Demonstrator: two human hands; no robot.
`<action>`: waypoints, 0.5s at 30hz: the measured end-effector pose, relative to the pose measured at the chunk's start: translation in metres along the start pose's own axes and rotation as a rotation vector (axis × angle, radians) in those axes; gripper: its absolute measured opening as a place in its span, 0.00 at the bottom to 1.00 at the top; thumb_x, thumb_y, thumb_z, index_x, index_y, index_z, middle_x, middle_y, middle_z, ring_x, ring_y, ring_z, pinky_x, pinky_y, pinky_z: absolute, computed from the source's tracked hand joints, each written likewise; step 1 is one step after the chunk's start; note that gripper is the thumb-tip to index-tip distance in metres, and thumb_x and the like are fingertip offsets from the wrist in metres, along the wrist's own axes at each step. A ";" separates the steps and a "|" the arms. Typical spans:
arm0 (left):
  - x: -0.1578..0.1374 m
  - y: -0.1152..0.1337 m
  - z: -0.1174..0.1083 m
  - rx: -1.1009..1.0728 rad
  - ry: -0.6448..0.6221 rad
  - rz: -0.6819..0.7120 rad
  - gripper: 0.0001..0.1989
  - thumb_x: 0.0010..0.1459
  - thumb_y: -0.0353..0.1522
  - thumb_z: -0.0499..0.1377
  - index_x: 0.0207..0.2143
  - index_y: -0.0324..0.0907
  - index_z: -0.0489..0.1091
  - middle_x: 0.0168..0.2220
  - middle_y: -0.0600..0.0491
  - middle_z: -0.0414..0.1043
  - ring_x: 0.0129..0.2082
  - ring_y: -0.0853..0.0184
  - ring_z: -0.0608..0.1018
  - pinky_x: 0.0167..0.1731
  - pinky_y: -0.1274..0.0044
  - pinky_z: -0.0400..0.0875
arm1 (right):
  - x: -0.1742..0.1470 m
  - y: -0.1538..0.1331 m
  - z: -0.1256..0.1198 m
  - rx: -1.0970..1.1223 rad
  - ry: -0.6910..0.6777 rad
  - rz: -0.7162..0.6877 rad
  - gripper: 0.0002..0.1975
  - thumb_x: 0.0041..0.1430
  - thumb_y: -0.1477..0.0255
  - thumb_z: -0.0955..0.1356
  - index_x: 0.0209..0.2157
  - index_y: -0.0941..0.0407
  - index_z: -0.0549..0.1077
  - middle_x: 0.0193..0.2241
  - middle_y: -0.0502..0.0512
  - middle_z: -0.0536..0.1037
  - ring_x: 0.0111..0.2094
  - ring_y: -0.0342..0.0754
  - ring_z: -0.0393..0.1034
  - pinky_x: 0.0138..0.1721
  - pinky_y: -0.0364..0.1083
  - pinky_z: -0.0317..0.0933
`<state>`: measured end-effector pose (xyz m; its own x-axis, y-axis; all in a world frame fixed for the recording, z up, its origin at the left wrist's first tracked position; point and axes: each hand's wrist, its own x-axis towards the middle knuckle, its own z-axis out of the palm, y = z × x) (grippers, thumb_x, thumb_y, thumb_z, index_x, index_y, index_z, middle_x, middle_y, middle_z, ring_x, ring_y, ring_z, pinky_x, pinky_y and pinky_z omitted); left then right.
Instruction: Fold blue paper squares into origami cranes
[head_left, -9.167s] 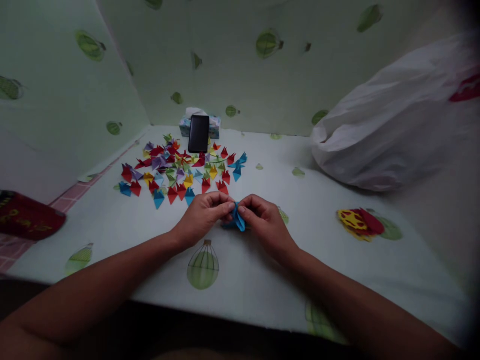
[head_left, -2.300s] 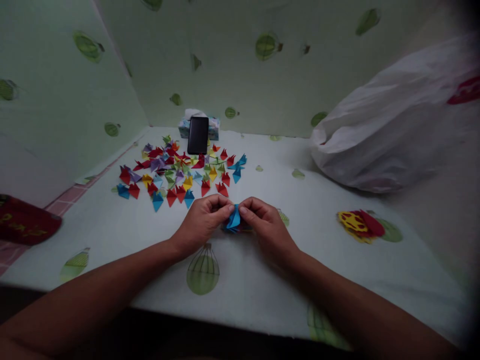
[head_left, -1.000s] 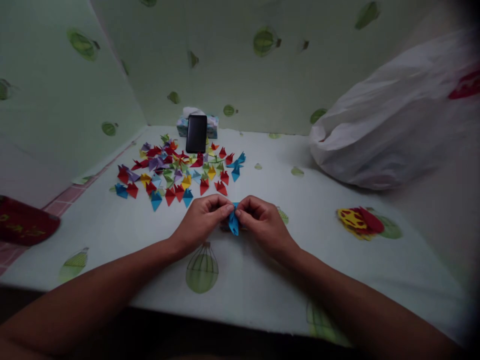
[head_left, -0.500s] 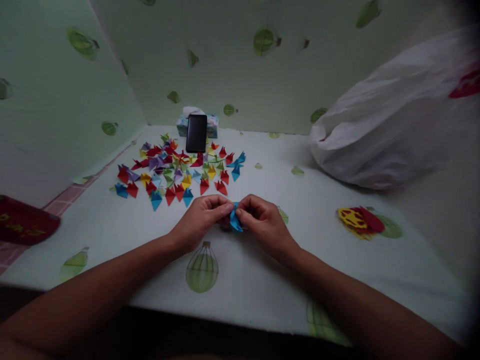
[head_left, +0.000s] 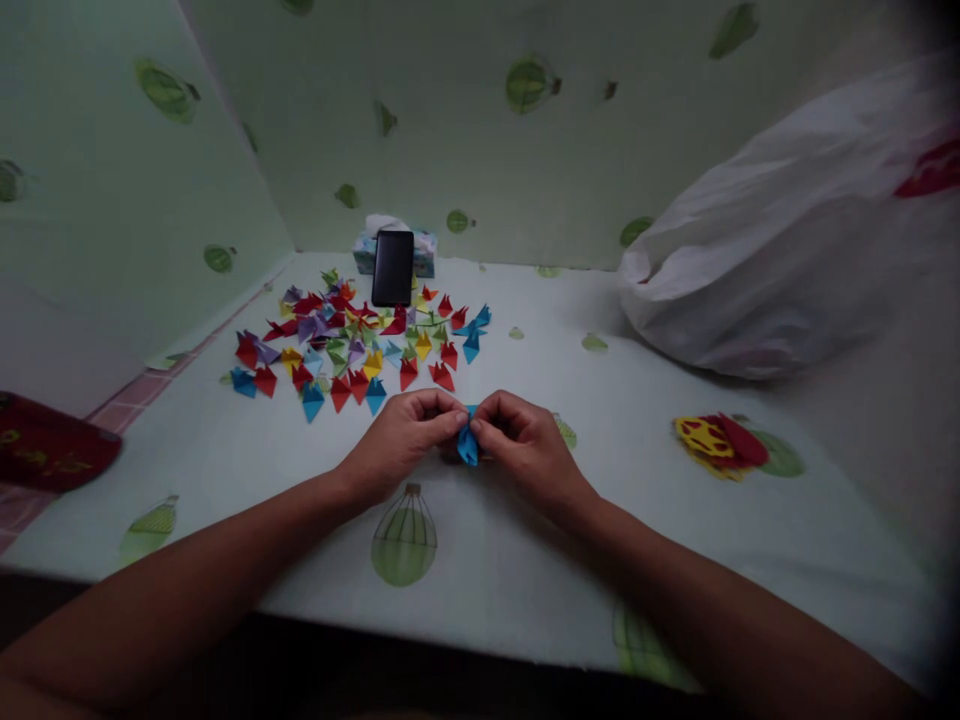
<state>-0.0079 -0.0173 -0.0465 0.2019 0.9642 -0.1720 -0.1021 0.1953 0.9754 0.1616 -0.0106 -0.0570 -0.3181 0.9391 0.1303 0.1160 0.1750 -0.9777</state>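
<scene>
Two pinch grips noted: our left hand [head_left: 401, 437] and right hand [head_left: 529, 442] hold blue folded paper [head_left: 468, 447], visible long axis pointing toward us, above a balloon-printed tabletop [head_left: 510, 590]; green wall [head_left: 450, 140] behind.

In dim light, we face a corner where the pale green left wall [head_left: 97, 110] and back wall [head_left: 442, 130], printed with hot-air balloons [head_left: 528, 84], border a matching pale table [head_left: 525, 560] with pink brick-patterned trim [head_left: 133, 395] along its left.
</scene>
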 end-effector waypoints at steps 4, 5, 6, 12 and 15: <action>0.000 -0.002 0.000 -0.019 -0.012 -0.002 0.12 0.48 0.36 0.69 0.30 0.37 0.74 0.24 0.55 0.73 0.25 0.71 0.73 0.31 0.76 0.70 | 0.000 0.001 -0.001 0.022 0.001 0.004 0.08 0.55 0.68 0.68 0.26 0.55 0.67 0.23 0.48 0.69 0.25 0.42 0.61 0.28 0.43 0.58; 0.001 -0.002 0.000 -0.024 -0.013 -0.001 0.12 0.48 0.37 0.69 0.30 0.37 0.74 0.24 0.55 0.72 0.25 0.71 0.73 0.31 0.76 0.70 | 0.001 0.001 -0.001 0.020 0.005 0.003 0.08 0.55 0.68 0.68 0.26 0.55 0.67 0.23 0.48 0.69 0.25 0.42 0.61 0.28 0.43 0.58; 0.001 -0.002 0.000 -0.025 -0.014 0.000 0.13 0.48 0.37 0.69 0.29 0.37 0.74 0.24 0.55 0.72 0.25 0.71 0.73 0.31 0.76 0.70 | 0.001 0.002 -0.001 0.018 0.007 0.005 0.08 0.55 0.68 0.68 0.26 0.55 0.67 0.23 0.48 0.70 0.26 0.42 0.62 0.28 0.43 0.58; 0.000 -0.001 0.000 0.037 0.019 0.044 0.12 0.49 0.38 0.69 0.30 0.37 0.74 0.25 0.55 0.72 0.26 0.72 0.72 0.30 0.78 0.68 | 0.000 0.003 -0.001 0.213 -0.050 0.088 0.11 0.58 0.63 0.69 0.28 0.56 0.69 0.24 0.48 0.72 0.27 0.43 0.68 0.32 0.44 0.65; -0.001 0.000 0.000 0.073 0.026 0.073 0.12 0.51 0.38 0.68 0.29 0.37 0.74 0.25 0.56 0.72 0.26 0.72 0.71 0.30 0.78 0.67 | 0.000 0.004 0.000 0.311 -0.063 0.145 0.13 0.57 0.61 0.71 0.29 0.56 0.70 0.24 0.48 0.73 0.26 0.42 0.68 0.32 0.45 0.67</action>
<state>-0.0078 -0.0185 -0.0463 0.1708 0.9800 -0.1025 -0.0441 0.1116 0.9928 0.1623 -0.0097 -0.0612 -0.3782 0.9256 -0.0145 -0.1245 -0.0663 -0.9900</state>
